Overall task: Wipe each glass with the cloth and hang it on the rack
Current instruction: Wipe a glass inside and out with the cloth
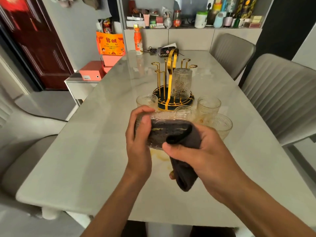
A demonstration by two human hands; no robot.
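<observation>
Gripping the glass (162,120) sideways, left hand (138,139); right hand (196,151) pinches cloth (184,175) stuffed inside, above bare table (85,159) edge.

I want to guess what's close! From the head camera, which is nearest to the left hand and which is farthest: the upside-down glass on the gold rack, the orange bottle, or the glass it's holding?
1. The held glass, gripped by the left hand.
2. The upside-down glass, hanging on the gold rack mid-table.
3. The orange bottle, at the table's far end.

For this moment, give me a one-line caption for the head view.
Left hand holds a glass while right hand wipes it with a cloth; one glass hangs on the rack.
</observation>
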